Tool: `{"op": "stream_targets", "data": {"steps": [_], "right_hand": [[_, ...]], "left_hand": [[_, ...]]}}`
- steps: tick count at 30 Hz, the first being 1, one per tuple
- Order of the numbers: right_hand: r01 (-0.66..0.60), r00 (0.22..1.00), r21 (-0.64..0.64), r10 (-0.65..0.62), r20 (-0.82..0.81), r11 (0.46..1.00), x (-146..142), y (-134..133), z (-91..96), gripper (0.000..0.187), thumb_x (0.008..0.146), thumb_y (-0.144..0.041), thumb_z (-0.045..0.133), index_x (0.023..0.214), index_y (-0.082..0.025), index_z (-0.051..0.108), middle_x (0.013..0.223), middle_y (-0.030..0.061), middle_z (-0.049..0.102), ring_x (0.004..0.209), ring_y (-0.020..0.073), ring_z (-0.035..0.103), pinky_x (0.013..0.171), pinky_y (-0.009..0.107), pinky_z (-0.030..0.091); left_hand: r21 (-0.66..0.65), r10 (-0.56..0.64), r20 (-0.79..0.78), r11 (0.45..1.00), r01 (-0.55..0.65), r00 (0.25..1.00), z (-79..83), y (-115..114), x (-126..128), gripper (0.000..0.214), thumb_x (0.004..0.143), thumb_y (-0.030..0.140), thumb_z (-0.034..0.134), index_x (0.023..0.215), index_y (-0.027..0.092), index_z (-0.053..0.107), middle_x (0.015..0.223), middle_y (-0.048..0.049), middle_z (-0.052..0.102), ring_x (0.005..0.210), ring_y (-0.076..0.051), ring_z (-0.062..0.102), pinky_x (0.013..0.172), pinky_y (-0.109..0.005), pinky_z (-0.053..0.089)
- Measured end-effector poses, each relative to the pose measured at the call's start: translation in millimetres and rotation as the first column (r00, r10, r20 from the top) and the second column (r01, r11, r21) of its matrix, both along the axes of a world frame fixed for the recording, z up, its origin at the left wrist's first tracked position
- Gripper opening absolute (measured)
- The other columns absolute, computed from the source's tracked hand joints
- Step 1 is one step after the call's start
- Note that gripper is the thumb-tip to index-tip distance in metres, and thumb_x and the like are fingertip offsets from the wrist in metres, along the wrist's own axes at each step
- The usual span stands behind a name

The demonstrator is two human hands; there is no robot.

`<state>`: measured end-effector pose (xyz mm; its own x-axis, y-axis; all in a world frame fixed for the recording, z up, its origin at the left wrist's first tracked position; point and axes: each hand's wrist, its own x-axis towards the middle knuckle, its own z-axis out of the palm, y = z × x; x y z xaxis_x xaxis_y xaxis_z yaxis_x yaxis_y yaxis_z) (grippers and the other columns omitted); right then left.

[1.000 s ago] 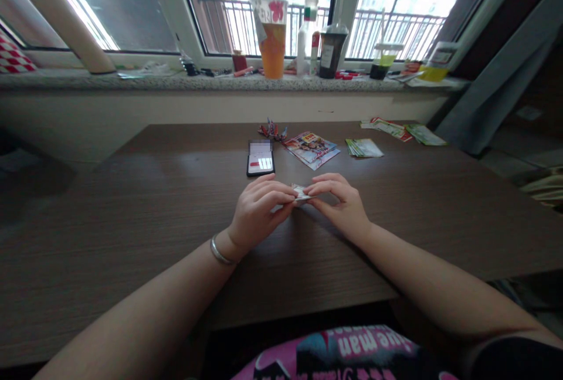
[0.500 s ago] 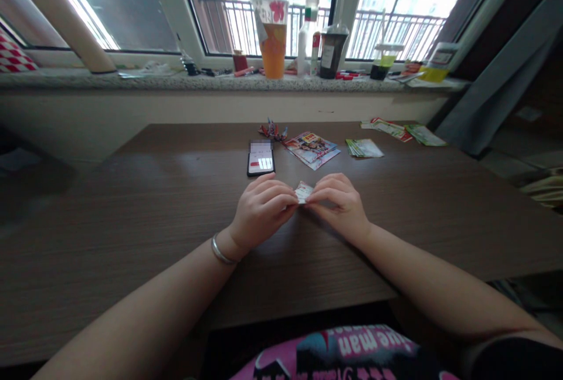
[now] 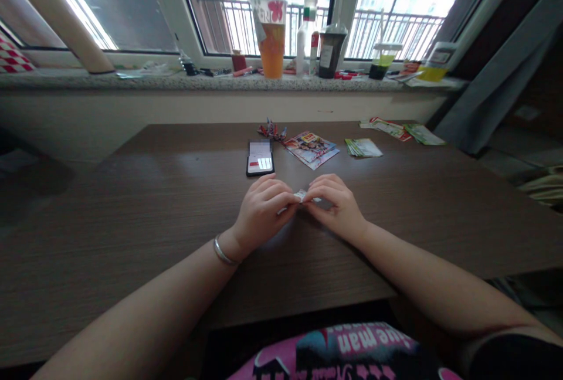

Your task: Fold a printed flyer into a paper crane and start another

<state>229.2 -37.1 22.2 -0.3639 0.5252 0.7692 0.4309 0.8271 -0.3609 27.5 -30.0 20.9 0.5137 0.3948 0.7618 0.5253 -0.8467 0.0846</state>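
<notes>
My left hand (image 3: 259, 211) and my right hand (image 3: 336, 207) meet at the middle of the brown wooden table (image 3: 132, 204). Both pinch a small folded piece of printed paper (image 3: 301, 195) between their fingertips, held low over the tabletop. Most of the paper is hidden by my fingers. A silver bangle sits on my left wrist. A phone (image 3: 260, 158) with a lit screen lies just beyond my left hand.
Beyond the phone lie a small colourful folded paper object (image 3: 272, 131), a printed leaflet (image 3: 311, 148), a stack of green cards (image 3: 363, 147) and more leaflets (image 3: 402, 131) at the far right. The windowsill (image 3: 132, 82) holds drink cups (image 3: 272, 37), a bottle and small clutter.
The paper, which stood up a little between my fingers half a second ago, is now pressed lower and more hidden. Both hands stay almost in place.
</notes>
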Motion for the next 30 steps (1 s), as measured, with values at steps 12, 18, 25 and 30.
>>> {"op": "stream_targets", "data": {"steps": [12,18,25,30], "right_hand": [[0.04,0.999,-0.026,-0.04,-0.005,0.999,-2.8,-0.9,-2.2,0.012,0.076,-0.012,0.063,0.08,-0.023,0.062,0.082,0.0017,0.066,0.084,0.018,0.06,0.08,0.035,0.048],[0.047,0.998,-0.026,-0.045,0.045,0.999,-4.9,-3.8,-0.5,0.011,0.079,-0.013,0.06,0.082,-0.024,0.062,0.087,0.0018,0.066,0.087,0.0181,0.059,0.082,0.036,0.047],[0.096,0.995,-0.043,-0.094,0.033,0.994,-5.4,-2.8,-2.7,0.014,0.072,-0.01,0.063,0.078,-0.023,0.062,0.087,0.0027,0.063,0.089,0.019,0.058,0.082,0.035,0.047],[0.116,0.993,-0.07,-0.113,0.042,0.991,-5.2,-2.4,-2.9,0.014,0.07,-0.01,0.064,0.076,-0.023,0.062,0.087,0.0027,0.063,0.089,0.0197,0.058,0.083,0.036,0.048]], "left_hand": [[0.01,0.048,-0.02,0.999,-0.048,0.999,-1.6,-0.8,5.4,0.003,0.083,0.019,0.061,0.082,0.021,0.06,0.081,0.0005,0.067,0.078,-0.015,0.062,0.097,-0.04,0.044],[0.013,0.083,-0.05,0.996,-0.083,0.995,0.6,-4.0,5.8,0.006,0.082,0.018,0.061,0.084,0.023,0.063,0.084,0.0018,0.069,0.082,-0.015,0.063,0.102,-0.042,0.04],[0.018,0.063,-0.018,0.998,-0.062,0.998,0.1,-2.0,7.1,0.006,0.082,0.02,0.062,0.077,0.024,0.062,0.078,0.0036,0.07,0.077,-0.014,0.061,0.1,-0.04,0.04],[0.014,0.049,-0.006,0.999,-0.048,0.999,-0.9,-1.7,7.5,0.007,0.081,0.019,0.062,0.076,0.023,0.062,0.077,0.0039,0.069,0.076,-0.014,0.06,0.1,-0.041,0.039]]}}
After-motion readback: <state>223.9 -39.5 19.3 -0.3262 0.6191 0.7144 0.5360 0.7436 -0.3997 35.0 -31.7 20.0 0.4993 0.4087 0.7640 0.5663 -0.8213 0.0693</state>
